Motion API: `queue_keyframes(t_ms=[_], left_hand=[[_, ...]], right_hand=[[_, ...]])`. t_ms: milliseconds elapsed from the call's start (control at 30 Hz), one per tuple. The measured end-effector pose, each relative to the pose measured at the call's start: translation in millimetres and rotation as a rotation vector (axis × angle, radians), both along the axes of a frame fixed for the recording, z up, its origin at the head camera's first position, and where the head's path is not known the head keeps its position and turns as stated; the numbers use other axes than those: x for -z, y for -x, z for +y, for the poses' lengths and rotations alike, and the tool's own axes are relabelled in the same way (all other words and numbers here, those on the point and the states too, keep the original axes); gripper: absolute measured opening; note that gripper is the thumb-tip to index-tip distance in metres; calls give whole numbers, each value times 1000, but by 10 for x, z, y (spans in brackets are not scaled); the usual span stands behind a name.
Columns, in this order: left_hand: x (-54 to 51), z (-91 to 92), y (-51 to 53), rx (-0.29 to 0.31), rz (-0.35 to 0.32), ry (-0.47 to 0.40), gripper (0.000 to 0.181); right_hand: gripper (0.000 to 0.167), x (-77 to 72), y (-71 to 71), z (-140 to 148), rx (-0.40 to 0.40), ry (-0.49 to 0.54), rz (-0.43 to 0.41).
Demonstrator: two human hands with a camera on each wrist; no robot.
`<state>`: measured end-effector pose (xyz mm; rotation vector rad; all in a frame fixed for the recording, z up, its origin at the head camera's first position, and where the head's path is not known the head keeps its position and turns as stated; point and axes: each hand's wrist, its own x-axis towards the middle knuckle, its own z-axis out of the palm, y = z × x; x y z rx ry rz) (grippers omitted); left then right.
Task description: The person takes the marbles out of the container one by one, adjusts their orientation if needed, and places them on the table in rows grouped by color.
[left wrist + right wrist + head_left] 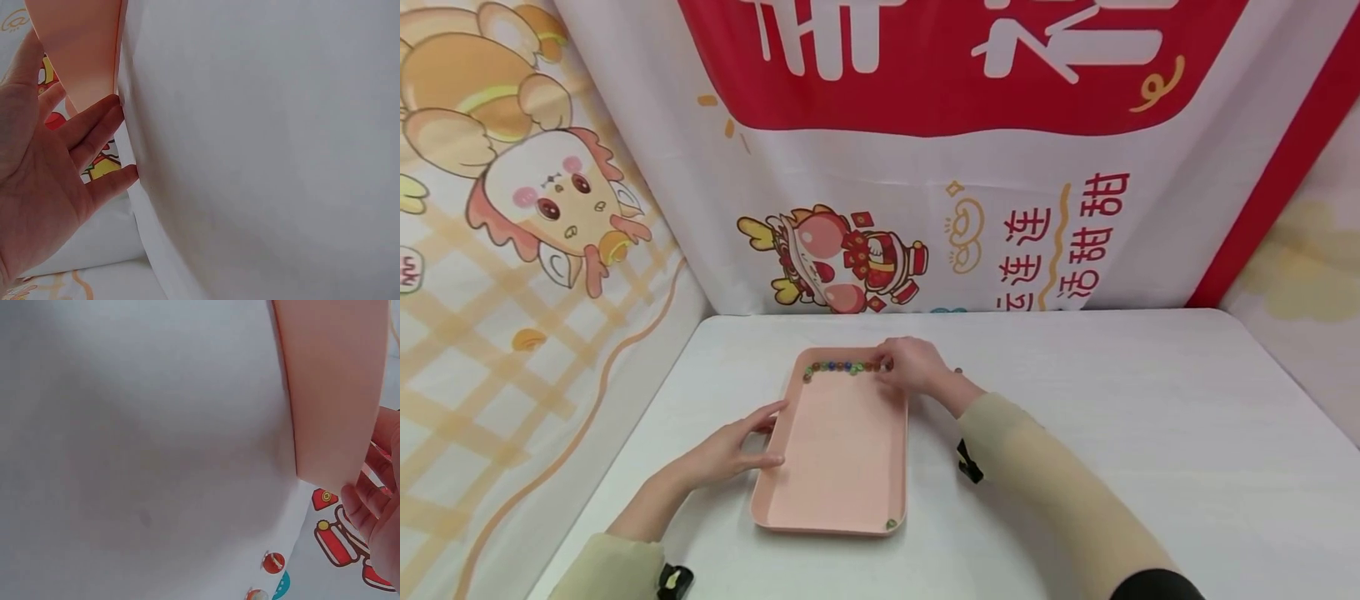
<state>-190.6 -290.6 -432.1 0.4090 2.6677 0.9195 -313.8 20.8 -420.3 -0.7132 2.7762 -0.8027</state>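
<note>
White backdrop (887,167), red panel (925,100) above cartoon figure (850,260); checked cloth (482,367) at left

L fingers (90,117) touch pink tray (81,44), wht tbl (262,125) beside

Right fingers (897,350) hide part of the tray (842,450); markings on marbles (848,367) are indistinct.

We seem to be in a cloth-walled booth: a white table (1120,417) fills the lower centre, a banner (955,158) with Chinese characters (1090,237) hangs at top centre, cartoon-printed fabric (527,333) lines the frame's left.
</note>
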Motion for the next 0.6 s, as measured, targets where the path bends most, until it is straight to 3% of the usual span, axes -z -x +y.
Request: queue_keyframes(t_ms=[267,600], left_hand=[[-24,14,-6,9,2,1,85],[-3,5,4,0,0,2,86]], right_hand=[[37,104,65,-47,32,-78,25],[25,131,79,-102,24,-107,20]])
